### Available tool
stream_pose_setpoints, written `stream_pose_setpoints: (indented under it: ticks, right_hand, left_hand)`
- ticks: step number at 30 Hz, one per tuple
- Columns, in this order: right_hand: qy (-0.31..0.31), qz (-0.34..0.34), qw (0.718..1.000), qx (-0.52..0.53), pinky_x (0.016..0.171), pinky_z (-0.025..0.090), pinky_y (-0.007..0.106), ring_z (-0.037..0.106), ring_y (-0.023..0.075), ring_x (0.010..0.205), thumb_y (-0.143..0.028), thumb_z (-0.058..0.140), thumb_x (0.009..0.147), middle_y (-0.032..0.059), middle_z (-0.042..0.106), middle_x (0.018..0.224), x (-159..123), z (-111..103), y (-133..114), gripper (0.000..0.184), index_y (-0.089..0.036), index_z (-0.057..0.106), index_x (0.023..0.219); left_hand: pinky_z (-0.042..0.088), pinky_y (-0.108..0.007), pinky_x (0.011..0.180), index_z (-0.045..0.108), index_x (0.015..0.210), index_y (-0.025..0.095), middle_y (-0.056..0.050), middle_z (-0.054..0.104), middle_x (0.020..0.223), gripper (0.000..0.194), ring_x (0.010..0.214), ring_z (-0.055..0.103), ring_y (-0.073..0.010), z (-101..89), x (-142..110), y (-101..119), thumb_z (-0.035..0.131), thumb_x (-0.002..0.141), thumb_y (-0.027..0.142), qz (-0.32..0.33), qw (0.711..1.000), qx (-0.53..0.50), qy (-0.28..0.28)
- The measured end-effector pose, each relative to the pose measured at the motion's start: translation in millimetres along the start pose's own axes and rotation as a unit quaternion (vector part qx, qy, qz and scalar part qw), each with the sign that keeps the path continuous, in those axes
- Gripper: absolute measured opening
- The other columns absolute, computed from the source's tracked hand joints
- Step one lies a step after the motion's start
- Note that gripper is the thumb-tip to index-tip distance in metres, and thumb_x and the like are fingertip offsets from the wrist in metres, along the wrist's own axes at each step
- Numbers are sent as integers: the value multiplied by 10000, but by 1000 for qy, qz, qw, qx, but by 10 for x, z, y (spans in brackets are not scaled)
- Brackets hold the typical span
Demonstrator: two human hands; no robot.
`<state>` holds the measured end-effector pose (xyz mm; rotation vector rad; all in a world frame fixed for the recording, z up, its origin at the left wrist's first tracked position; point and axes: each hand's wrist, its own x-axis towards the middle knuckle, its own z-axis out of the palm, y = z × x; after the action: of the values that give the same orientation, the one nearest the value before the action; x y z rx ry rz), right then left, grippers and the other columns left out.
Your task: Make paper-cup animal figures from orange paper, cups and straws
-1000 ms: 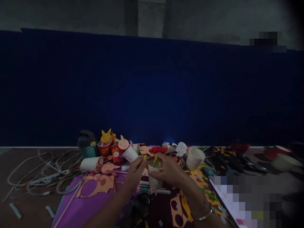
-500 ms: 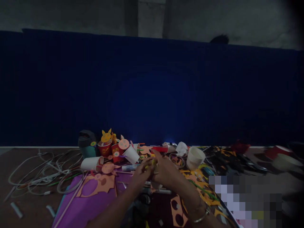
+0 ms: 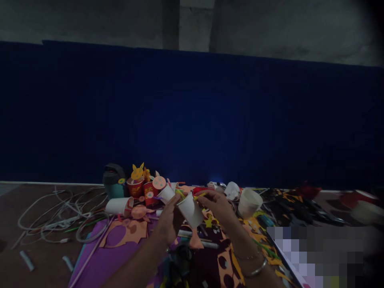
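A white paper cup (image 3: pixel 191 212), tilted, hangs between my hands above the cluttered table. Yellow strips (image 3: pixel 199 196) stick out at its rim on both sides. My left hand (image 3: pixel 170 219) is closed on the cup's left side, with fingers partly hidden behind it. With the fingertips of my right hand (image 3: pixel 216 205) I pinch the yellow strip at the right of the rim. Below the cup lie a small yellow cutout (image 3: pixel 210 221) and an orange paper piece (image 3: pixel 196 241).
Decorated red cups (image 3: pixel 135 187) with paper animal faces stand at the back left beside a teal bottle (image 3: pixel 114 182). White cables (image 3: pixel 54 224) tangle at far left. A purple sheet (image 3: pixel 102 262) lies in front, and a white cup (image 3: pixel 249 203) stands right of my hands.
My hands were close together over the yellow strips, with the cup mostly hidden. They have moved apart, and the cup now shows tilted between them.
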<state>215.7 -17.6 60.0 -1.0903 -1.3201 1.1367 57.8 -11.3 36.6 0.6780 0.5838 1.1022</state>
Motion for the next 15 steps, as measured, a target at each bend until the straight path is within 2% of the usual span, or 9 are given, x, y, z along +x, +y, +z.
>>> stream_pose_setpoints:
  ticks: [3,7,11,15]
  right_hand:
    - [6,-2,1000,16,607,426,254,551,133,627,-417,620,741,4,621,665,-23,60,-23,247,-173,660,761]
    - [-12,-12,999,39,548,402,228,538,121,593,-458,594,767,-3,601,647,-43,95,-32,287,-173,615,736]
    - [-52,-15,999,-5,498,378,216,496,102,522,-470,561,789,-26,561,612,-66,73,-15,290,-186,576,739]
    - [-103,-14,990,-90,513,390,218,501,103,530,-383,612,763,-28,547,589,-95,5,-22,213,-177,614,708]
  left_hand:
    - [464,-292,704,626,946,131,-62,698,827,363,739,646,-197,6,3,10,579,773,448,-38,998,-35,-19]
    - [453,-274,684,633,844,151,-39,693,777,276,694,630,-172,-36,-6,47,583,781,415,-57,998,-17,-34]
    - [414,-243,607,644,836,162,-14,672,696,247,597,593,-147,-60,-45,104,624,760,396,-41,996,64,-42]
    - [399,-229,635,653,799,159,-22,671,731,232,674,594,-152,-47,-51,120,671,725,378,-38,984,170,-35]
